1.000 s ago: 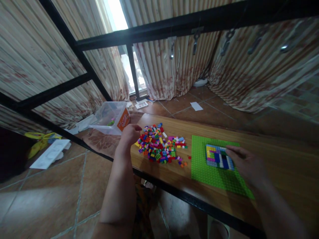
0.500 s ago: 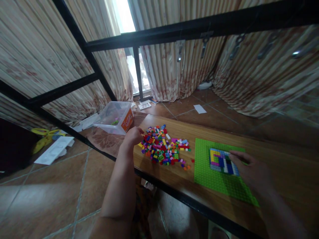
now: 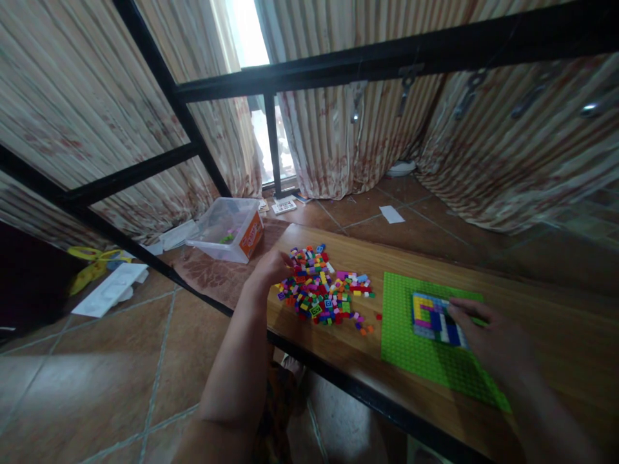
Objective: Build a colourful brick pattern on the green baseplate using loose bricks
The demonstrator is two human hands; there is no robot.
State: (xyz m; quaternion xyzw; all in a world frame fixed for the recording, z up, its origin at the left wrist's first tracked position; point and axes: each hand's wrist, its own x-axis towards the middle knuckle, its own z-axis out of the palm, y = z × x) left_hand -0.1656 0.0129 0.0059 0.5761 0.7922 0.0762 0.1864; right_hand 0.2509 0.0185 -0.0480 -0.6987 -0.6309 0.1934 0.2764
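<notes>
Stretched two bare forearms forward over a long wooden surface [image 3: 338,341]. Held the right hand [image 3: 491,332] at the right edge of a small flat panel of joined bricks [image 3: 428,322], thumb and fingers bent toward each other; too blurred to tell a grip from a light touch. Had the panel, coloured yellow, magenta, dark blue, white and pale blue, over the middle of a green studded baseplate [image 3: 399,341]; could not tell pressed down from just above.

Farther left, reached with the left hand [image 3: 273,267] to the far-left edge of a heaped pile of many-coloured bricks [image 3: 319,290], fingers curled and partly hidden; could not tell whether holding a brick.

Seemed, at a guess, busy picking out a brick while minding the panel. Would call for pinching one fitting piece free of the heap, with the panel steadied by the right hand.

Beyond the surface, showed a clear plastic tub [image 3: 217,250] with an orange label, then white paper [image 3: 391,214] on tiled floor [image 3: 430,225], and lastly striped curtains [image 3: 319,142].
</notes>
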